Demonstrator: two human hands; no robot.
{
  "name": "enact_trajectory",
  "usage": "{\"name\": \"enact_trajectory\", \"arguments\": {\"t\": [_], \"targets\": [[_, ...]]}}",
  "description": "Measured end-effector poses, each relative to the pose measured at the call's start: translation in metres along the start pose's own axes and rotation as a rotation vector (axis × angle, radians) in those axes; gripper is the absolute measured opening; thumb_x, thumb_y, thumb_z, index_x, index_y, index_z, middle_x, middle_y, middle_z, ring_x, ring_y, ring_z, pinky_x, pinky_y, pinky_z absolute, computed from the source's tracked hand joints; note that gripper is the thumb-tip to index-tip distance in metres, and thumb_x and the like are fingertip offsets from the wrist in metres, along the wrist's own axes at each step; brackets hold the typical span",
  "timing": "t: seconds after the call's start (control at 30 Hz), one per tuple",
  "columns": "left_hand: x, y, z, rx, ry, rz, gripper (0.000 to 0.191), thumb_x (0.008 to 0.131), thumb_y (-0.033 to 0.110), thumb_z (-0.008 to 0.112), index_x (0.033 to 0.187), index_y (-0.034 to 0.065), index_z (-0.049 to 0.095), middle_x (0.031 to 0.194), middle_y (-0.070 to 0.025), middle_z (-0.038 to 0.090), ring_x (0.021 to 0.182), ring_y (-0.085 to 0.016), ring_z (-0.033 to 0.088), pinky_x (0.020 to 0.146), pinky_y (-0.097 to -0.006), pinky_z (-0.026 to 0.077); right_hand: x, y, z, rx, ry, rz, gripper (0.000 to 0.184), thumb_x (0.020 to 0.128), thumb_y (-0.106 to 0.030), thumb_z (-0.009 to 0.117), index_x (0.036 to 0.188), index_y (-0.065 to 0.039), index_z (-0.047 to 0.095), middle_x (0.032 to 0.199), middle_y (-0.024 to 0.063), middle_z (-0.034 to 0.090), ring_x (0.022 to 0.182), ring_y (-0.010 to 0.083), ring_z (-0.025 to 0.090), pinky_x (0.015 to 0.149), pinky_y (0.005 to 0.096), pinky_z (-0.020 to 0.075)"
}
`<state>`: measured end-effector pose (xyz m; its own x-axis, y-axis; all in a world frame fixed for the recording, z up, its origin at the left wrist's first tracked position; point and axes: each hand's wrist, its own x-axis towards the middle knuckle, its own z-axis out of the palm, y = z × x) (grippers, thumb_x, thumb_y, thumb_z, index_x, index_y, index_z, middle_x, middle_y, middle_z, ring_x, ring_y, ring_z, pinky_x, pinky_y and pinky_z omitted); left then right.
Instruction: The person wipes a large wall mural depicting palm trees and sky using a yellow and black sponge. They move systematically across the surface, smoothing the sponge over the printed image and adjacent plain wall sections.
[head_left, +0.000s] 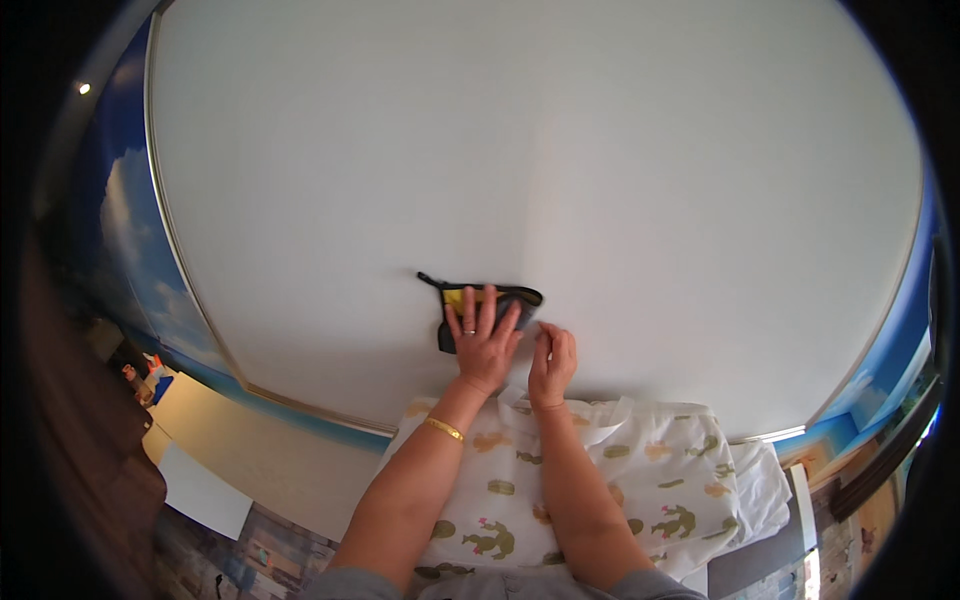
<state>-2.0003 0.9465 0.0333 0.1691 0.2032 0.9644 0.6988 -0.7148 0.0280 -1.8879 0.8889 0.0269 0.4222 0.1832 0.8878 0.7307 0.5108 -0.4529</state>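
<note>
A small black zip pouch (446, 335) with a yellow panel lies against a large white board, its zip edge at the top and a pull tab sticking out at the upper left. My left hand (486, 337), with a ring and a gold bracelet, rests flat over the pouch with fingers spread. Just right of the pouch's lower right side is my right hand (552, 364), its fingers curled and the fingertips close together; whether it pinches anything is not clear. Below both hands is a white cloth bag (615, 480) with a cactus print and white handles.
The white board (675, 187) has a metal frame and fills most of the view. White cloth (761, 491) is bunched at the right of the printed bag. At the left are a pale cabinet top (285, 435), small bottles and a brown curtain (82, 420). A sky mural surrounds the board.
</note>
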Motion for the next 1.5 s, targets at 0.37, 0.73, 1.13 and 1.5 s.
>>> {"name": "enact_trajectory", "arguments": {"t": [0.37, 0.73, 1.13, 1.5], "targets": [[0.184, 0.027, -0.023, 0.042, 0.205, 0.206, 0.045, 0.092, 0.033, 0.066, 0.136, 0.0243, 0.063, 0.160, -0.0166, 0.035, 0.148, -0.043, 0.028, 0.113, -0.0706, 0.017, -0.001, 0.000, -0.009, -0.004, -0.074, -0.048, 0.017, 0.086, 0.006, 0.061, 0.099, -0.003, 0.066, 0.086, 0.0131, 0.064, 0.078, 0.0315, 0.060, 0.070, 0.0398, 0.0502], [0.077, -0.014, 0.010, 0.009, 0.108, 0.167, 0.048, 0.089, 0.042, 0.067, 0.136, 0.0322, 0.061, 0.161, -0.0175, 0.033, 0.150, -0.040, 0.026, 0.117, -0.0660, 0.009, -0.004, 0.001, -0.012, -0.018, -0.121, 0.024, 0.015, 0.089, 0.005, 0.060, 0.100, -0.003, 0.066, 0.088, 0.0102, 0.065, 0.078, 0.0273, 0.061, 0.070, 0.0358, 0.0509], [-0.069, -0.056, 0.012, 0.056, -0.332, 0.488, 0.042, 0.092, 0.029, 0.061, 0.131, 0.0448, 0.062, 0.157, 0.0016, 0.040, 0.148, -0.023, 0.030, 0.113, -0.0595, 0.028, -0.012, 0.007, -0.016, -0.110, -0.114, 0.004, 0.012, 0.087, 0.003, 0.060, 0.096, -0.003, 0.066, 0.089, 0.0137, 0.067, 0.085, 0.0328, 0.063, 0.075, 0.0396, 0.0518], [0.028, -0.057, -0.023, -0.050, -0.153, 0.454, 0.042, 0.089, 0.043, 0.068, 0.130, 0.0375, 0.066, 0.161, -0.0010, 0.038, 0.150, -0.024, 0.028, 0.118, -0.0599, 0.020, -0.021, 0.021, -0.005, -0.029, -0.072, 0.055, 0.014, 0.092, 0.002, 0.057, 0.103, -0.002, 0.065, 0.088, 0.0119, 0.064, 0.076, 0.0233, 0.063, 0.070, 0.0336, 0.0514]]}}
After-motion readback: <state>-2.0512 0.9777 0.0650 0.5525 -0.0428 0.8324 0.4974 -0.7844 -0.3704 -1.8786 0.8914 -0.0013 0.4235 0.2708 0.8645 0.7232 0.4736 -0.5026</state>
